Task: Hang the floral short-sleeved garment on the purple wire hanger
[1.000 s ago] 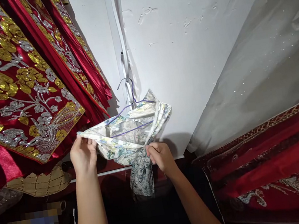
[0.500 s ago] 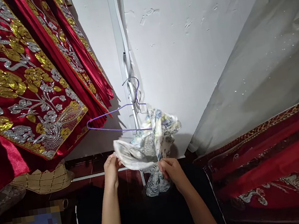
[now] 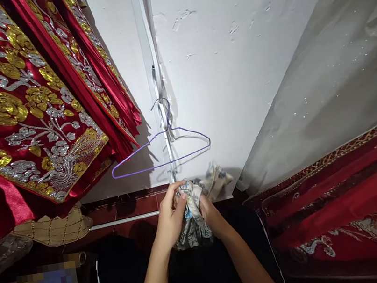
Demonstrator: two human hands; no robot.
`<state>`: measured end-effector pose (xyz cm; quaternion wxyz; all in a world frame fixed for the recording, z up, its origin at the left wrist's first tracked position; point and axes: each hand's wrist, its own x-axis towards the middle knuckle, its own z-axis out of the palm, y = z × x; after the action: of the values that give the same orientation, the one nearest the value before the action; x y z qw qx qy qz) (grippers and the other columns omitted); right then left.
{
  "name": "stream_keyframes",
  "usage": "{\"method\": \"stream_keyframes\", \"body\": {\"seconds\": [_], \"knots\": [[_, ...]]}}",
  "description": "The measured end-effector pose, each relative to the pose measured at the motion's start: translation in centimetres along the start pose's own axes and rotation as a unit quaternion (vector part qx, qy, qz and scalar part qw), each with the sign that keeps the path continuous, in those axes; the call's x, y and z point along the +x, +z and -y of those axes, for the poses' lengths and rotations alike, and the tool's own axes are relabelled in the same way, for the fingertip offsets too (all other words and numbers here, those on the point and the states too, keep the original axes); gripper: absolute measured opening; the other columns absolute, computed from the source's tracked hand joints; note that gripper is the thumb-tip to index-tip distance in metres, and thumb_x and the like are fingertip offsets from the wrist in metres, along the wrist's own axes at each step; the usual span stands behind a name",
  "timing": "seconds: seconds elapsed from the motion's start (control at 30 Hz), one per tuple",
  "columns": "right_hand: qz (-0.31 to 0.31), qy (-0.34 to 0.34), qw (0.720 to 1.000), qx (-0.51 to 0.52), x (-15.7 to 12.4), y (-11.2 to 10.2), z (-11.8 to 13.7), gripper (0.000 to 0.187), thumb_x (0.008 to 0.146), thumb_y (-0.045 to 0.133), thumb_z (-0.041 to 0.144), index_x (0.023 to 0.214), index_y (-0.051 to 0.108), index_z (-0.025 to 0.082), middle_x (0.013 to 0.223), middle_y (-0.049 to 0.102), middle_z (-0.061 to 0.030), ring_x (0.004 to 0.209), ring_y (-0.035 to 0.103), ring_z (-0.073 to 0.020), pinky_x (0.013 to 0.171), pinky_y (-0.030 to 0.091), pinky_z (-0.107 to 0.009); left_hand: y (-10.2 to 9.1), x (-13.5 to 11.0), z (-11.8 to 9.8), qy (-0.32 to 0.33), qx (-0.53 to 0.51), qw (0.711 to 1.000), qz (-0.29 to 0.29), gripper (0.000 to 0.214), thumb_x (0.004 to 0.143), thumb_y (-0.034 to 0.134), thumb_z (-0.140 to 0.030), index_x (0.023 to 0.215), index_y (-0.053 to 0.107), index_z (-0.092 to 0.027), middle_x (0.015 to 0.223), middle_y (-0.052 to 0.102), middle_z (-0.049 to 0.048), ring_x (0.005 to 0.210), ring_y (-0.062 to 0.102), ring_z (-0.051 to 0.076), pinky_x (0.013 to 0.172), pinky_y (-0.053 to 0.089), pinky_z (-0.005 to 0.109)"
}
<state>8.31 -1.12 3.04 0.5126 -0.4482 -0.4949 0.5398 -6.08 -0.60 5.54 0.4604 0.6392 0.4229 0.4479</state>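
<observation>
A crumpled white garment with a blue and yellow floral print (image 3: 197, 227) is bunched up between my hands, low in front of me. My left hand (image 3: 172, 212) is closed on its upper left part, thumb on top of the cloth. Gripping the right side of the bundle is my right hand (image 3: 211, 213), its fingertips partly hidden by the fabric. A loose, blurred end of the cloth sticks out at the upper right. Just above, a purple wire hanger (image 3: 139, 171) hangs bare from a pale metal stand (image 3: 156, 82).
Red garments with gold and silver embroidery (image 3: 2, 105) hang at the left. On the right are a sheer glittery cover (image 3: 294, 88) and red decorated cloth (image 3: 344, 189). A white wall (image 3: 222, 84) stands behind the stand; a beige quilted item (image 3: 53, 230) lies lower left.
The garment has come off the purple hanger and down toward me. My left hand has moved right, close to my right hand, and the cloth is now gathered between them.
</observation>
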Motion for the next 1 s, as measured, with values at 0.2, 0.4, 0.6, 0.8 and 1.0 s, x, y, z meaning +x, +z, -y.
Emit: {"method": "stream_keyframes", "body": {"seconds": [0.2, 0.4, 0.6, 0.8, 1.0], "knots": [[0.137, 0.103, 0.985, 0.035, -0.4, -0.9, 3.4, 0.053, 0.092, 0.042, 0.063, 0.102, 0.071, 0.021, 0.086, 0.071, -0.0104, 0.089, 0.067, -0.028, 0.08, 0.053, -0.039, -1.4, 1.2, -0.2, 0.053, 0.037, 0.996, 0.065, 0.054, 0.103, 0.038, -0.047, 0.154, 0.037, -0.029, 0.151, 0.048, 0.0112, 0.141, 0.042, 0.027, 0.117, 0.031, 0.045], [0.202, 0.027, 0.957, -0.208, 0.6, -3.0, 5.8, 0.012, 0.069, 0.072, 0.022, 0.08, 0.066, 0.019, 0.079, 0.069, -0.0025, 0.072, 0.061, -0.0204, 0.063, 0.045, -0.029, -2.6, 0.1, 2.6, 0.012, 0.062, 0.978, 0.201, 0.049, 0.102, 0.036, -0.053, 0.119, 0.068, -0.02, 0.11, 0.07, 0.0078, 0.103, 0.062, 0.026, 0.098, 0.045, 0.037], [-0.066, -0.143, 0.963, -0.217, 7.1, -5.9, 7.4, 0.036, 0.073, 0.061, 0.02, 0.108, 0.066, 0.022, 0.091, 0.069, -0.0013, 0.074, 0.059, -0.0169, 0.065, 0.044, -0.026, -6.6, -0.9, 2.8, -0.016, 0.179, 0.977, 0.111, 0.031, 0.096, 0.053, -0.048, 0.088, 0.062, -0.019, 0.073, 0.057, -0.0021, 0.068, 0.051, 0.015, 0.066, 0.038, 0.025], [-0.034, -0.139, 0.962, -0.234, 12.7, -5.5, 4.0, 0.034, 0.075, 0.054, 0.027, 0.102, 0.071, 0.016, 0.1, 0.072, -0.0075, 0.095, 0.063, -0.0228, 0.087, 0.046, -0.032, -10.4, -0.3, 0.5, 0.005, 0.25, 0.963, 0.103, 0.024, 0.096, 0.048, -0.037, 0.087, 0.063, -0.02, 0.078, 0.062, 0.0002, 0.074, 0.056, 0.018, 0.071, 0.041, 0.025], [-0.048, -0.124, 0.953, -0.272, 10.4, -7.1, 2.2, 0.009, 0.063, 0.055, 0.021, 0.068, 0.062, 0.018, 0.064, 0.057, 0.0022, 0.067, 0.049, -0.0153, 0.061, 0.036, -0.024, -14.8, -0.1, 1.6, -0.075, 0.377, 0.916, 0.111, 0.01, 0.076, 0.06, -0.019, 0.079, 0.069, -0.024, 0.079, 0.073, 0.007, 0.08, 0.069, 0.027, 0.076, 0.048, 0.031]]}}
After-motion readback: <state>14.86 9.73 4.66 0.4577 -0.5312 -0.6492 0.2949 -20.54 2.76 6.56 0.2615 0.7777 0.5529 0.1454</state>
